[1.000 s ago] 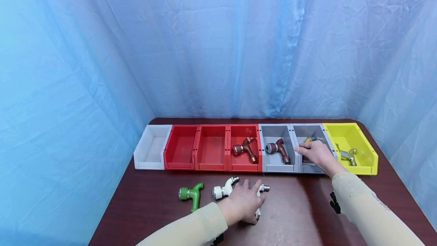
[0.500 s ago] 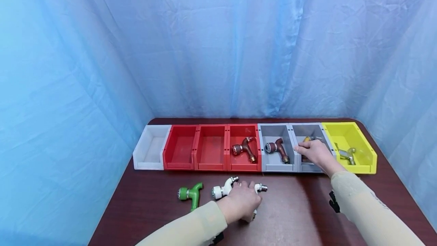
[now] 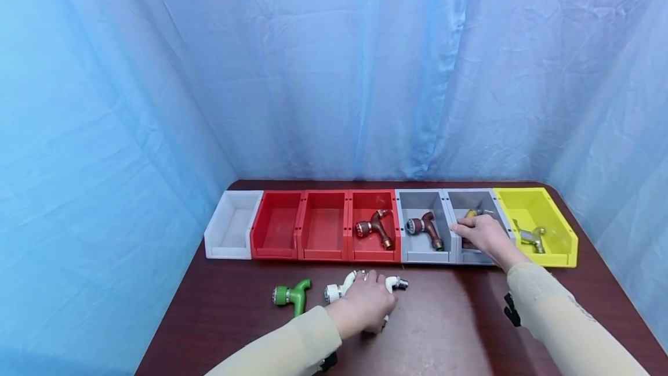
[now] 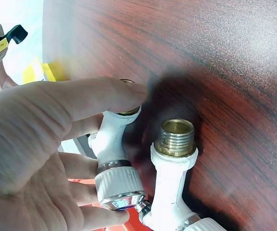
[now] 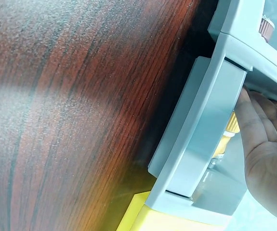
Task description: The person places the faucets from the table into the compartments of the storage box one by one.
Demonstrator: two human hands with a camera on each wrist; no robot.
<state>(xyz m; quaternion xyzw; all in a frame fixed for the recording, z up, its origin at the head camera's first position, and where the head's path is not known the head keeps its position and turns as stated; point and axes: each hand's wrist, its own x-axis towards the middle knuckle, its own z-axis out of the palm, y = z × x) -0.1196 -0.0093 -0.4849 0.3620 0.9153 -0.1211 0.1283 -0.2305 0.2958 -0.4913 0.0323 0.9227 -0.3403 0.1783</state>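
My left hand grips a white tap low over the table. In the left wrist view the thumb lies across its brass threaded end and the fingers are behind it; in the head view the hand covers most of it, leaving the spout end. Just left of this hand lies a second white tap, partly covered, and further left a green tap. My right hand reaches into the right-hand grey bin, its fairly straight fingers touching the side wall. A yellow-handled tap lies there, partly hidden.
Bins stand in a row along the back: white, red, grey and yellow. Dark red-brown taps lie in the rightmost red bin and the left grey bin; a metallic tap lies in the yellow one.
My left hand's spread fingers have closed round the white tap, and the hand has shifted slightly left with it. The right hand has stayed at the grey bin.
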